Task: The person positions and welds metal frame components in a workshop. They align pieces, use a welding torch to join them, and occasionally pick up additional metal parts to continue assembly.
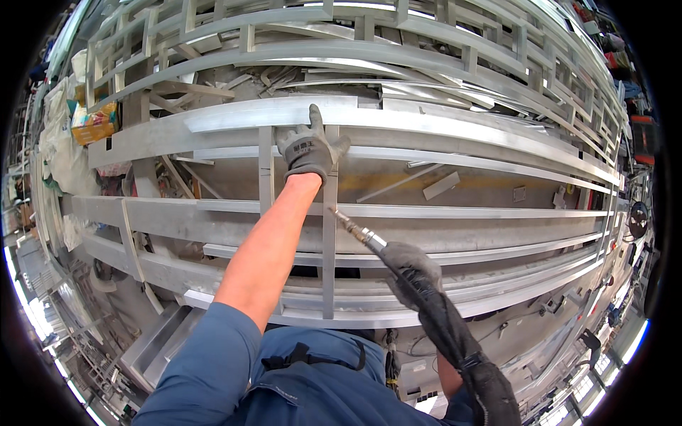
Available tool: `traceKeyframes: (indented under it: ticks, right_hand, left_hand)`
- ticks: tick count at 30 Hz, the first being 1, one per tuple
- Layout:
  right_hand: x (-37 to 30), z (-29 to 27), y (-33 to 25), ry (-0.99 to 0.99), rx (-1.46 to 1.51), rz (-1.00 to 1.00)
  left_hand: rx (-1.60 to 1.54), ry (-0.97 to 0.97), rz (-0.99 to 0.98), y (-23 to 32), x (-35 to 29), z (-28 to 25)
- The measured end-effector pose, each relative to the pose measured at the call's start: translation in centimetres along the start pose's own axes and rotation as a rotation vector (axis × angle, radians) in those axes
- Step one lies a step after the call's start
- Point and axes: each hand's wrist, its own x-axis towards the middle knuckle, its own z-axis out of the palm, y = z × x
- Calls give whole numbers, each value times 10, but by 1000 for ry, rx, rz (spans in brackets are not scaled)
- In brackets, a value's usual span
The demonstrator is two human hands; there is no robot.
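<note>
My left hand (309,148), in a grey glove, presses on the metal frame between a long silver bar (284,113) and the top of a narrow upright crossbar (329,263). Its fingers are spread, one stretched forward over the long bar and the thumb out to the right. Closed around a welding torch (367,237) is my gloved right hand (413,263). The torch has a slim pointed nozzle, a brass-coloured collar, a silver body and a black-sleeved cable. Its tip points at the crossbar below my left hand; whether they touch I cannot tell.
More silver lattice frames (369,53) lie stacked on the far side. A yellow box (94,124) and white plastic sheeting (57,135) sit at the left. Offcuts, including a small flat plate (441,186), show between the bars. The black cable sleeve (455,334) runs down along my right arm.
</note>
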Motion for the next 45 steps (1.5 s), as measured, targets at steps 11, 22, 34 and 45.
traceKeyframes:
  ticks: [11,22,34,45]
  right_hand:
    - [70,-59,-3,98,-134,-94]
    - [96,-53,24,63,-162,-189]
    - [127,-51,35,22,-57,-148]
    - [139,-47,35,14,-136,-143]
  left_hand:
    - [-172,27,73,-6,5,25]
    - [-285,486,247,-19,-3,66]
    - [-276,520,397,-24,5,58]
    - [-263,476,428,-23,12,55]
